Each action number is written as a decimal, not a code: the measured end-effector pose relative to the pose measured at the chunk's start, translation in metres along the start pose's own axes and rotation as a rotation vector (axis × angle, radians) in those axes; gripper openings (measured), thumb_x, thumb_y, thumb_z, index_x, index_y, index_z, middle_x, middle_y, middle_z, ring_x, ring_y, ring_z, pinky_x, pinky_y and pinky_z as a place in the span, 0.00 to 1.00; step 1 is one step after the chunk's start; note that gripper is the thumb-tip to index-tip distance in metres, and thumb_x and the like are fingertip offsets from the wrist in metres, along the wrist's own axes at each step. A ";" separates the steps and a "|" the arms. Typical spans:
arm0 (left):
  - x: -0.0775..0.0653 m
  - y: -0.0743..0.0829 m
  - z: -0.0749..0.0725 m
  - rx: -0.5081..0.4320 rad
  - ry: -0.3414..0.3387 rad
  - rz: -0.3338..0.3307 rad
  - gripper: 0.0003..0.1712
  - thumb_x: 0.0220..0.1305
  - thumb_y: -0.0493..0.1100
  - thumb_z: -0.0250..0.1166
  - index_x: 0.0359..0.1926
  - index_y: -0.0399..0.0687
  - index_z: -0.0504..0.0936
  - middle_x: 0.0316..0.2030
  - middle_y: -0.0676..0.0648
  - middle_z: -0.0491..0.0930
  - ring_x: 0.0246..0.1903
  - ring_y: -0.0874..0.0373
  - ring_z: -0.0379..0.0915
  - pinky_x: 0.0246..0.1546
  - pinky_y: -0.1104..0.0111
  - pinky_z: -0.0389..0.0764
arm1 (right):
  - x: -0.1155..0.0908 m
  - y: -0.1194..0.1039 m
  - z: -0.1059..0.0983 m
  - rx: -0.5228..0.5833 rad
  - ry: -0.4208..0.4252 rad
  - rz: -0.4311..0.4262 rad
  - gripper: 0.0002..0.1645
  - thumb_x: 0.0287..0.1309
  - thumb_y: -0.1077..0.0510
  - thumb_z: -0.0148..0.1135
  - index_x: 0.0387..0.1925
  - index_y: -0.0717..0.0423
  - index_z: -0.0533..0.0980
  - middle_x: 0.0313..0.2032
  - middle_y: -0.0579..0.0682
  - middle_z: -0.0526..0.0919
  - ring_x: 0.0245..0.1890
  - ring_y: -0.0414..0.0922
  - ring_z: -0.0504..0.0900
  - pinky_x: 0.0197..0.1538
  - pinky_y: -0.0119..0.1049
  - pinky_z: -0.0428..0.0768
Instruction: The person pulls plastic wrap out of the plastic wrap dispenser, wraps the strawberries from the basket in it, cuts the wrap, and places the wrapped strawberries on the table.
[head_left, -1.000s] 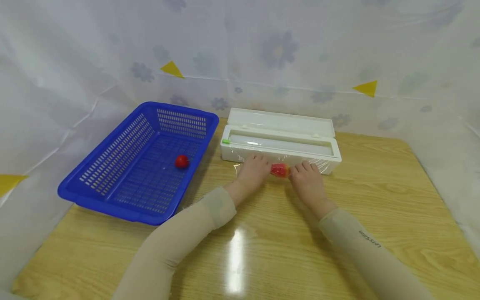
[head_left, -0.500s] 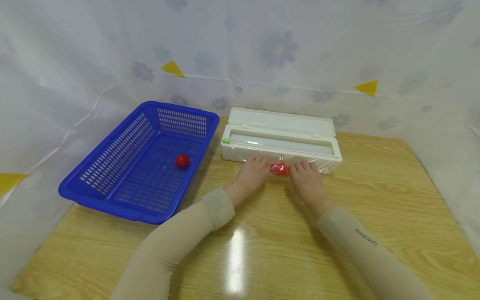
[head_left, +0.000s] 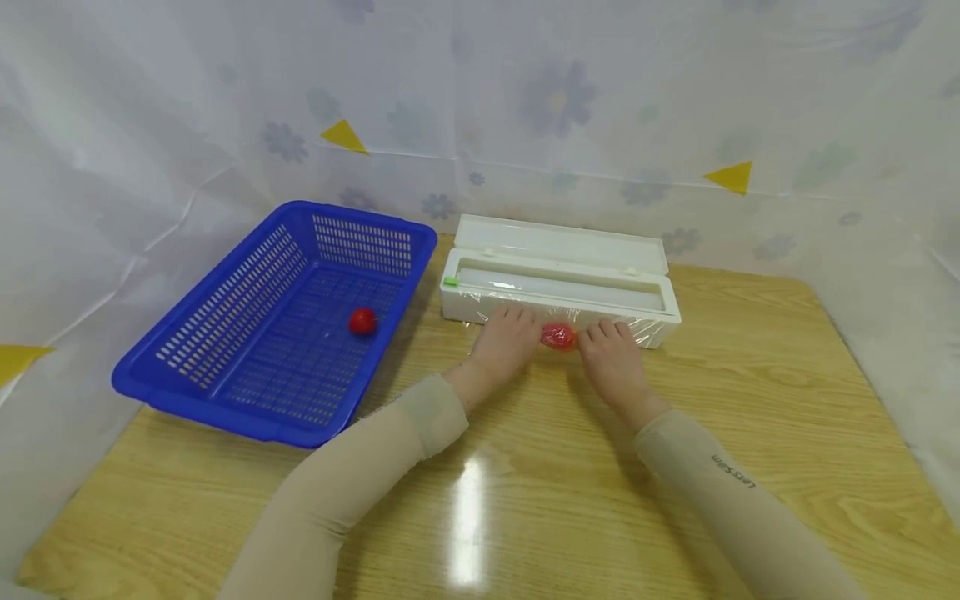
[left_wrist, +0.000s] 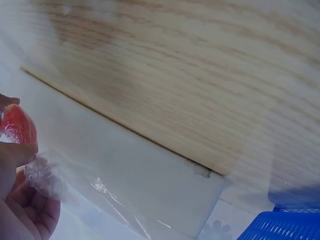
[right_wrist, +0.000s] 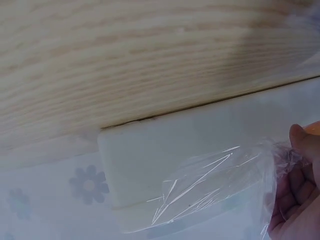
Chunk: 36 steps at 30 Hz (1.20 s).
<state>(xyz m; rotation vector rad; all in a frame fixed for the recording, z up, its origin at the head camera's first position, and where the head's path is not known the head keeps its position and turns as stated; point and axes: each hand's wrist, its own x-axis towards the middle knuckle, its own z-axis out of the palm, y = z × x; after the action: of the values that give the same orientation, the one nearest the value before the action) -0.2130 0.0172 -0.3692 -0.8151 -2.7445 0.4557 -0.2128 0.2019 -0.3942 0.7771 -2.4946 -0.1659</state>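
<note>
In the head view a small red, fruit-like piece [head_left: 558, 336] with an orange end is wrapped in cling film [right_wrist: 200, 192], between my two hands. My left hand [head_left: 504, 343] pinches the bunched film at its left end; the left wrist view shows the crumpled twist [left_wrist: 44, 175] at the thumb. At the other end my right hand [head_left: 615, 360] grips gathered film, with fingers curled. The film stretches in shiny creases over the front of a white cling film dispenser [head_left: 555, 292]. Its lid [head_left: 562, 244] is raised, and a pale roll [head_left: 558, 287] lies inside.
To the left stands a blue plastic basket [head_left: 168, 402] with a red tomato-like ball [head_left: 363, 322] in it. A green slider [head_left: 452, 282] sits at the dispenser's left end. Behind the wooden table [head_left: 570, 500] hangs a flowered sheet [head_left: 555, 100].
The wrapped piece has turned between my hands: the yellow-orange side shows less and it looks rounder and redder. Both hands stay in nearly the same place.
</note>
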 end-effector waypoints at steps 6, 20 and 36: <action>-0.001 -0.002 -0.001 -0.060 0.042 -0.015 0.15 0.65 0.37 0.55 0.52 0.49 0.76 0.47 0.51 0.80 0.48 0.56 0.75 0.50 0.67 0.74 | 0.001 0.000 -0.003 0.004 -0.019 -0.004 0.04 0.48 0.69 0.61 0.29 0.63 0.77 0.26 0.55 0.77 0.33 0.51 0.72 0.40 0.42 0.70; -0.001 -0.012 0.009 -0.812 0.133 -0.677 0.19 0.60 0.39 0.54 0.52 0.40 0.72 0.49 0.43 0.75 0.51 0.49 0.69 0.56 0.59 0.68 | 0.003 0.000 -0.003 0.014 -0.066 -0.001 0.05 0.49 0.69 0.60 0.31 0.63 0.77 0.29 0.55 0.80 0.38 0.52 0.74 0.44 0.43 0.70; 0.009 -0.025 0.014 -1.559 0.403 -1.382 0.18 0.64 0.34 0.46 0.55 0.37 0.63 0.49 0.32 0.73 0.46 0.41 0.72 0.50 0.56 0.74 | 0.001 0.002 -0.002 0.005 -0.032 -0.028 0.02 0.50 0.67 0.60 0.28 0.62 0.76 0.26 0.54 0.77 0.34 0.51 0.72 0.41 0.42 0.69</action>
<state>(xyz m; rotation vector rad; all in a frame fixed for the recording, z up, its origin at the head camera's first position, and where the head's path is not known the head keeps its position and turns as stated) -0.2366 -0.0003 -0.3717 0.8582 -2.0326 -1.8693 -0.2135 0.2027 -0.3910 0.8175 -2.5158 -0.1833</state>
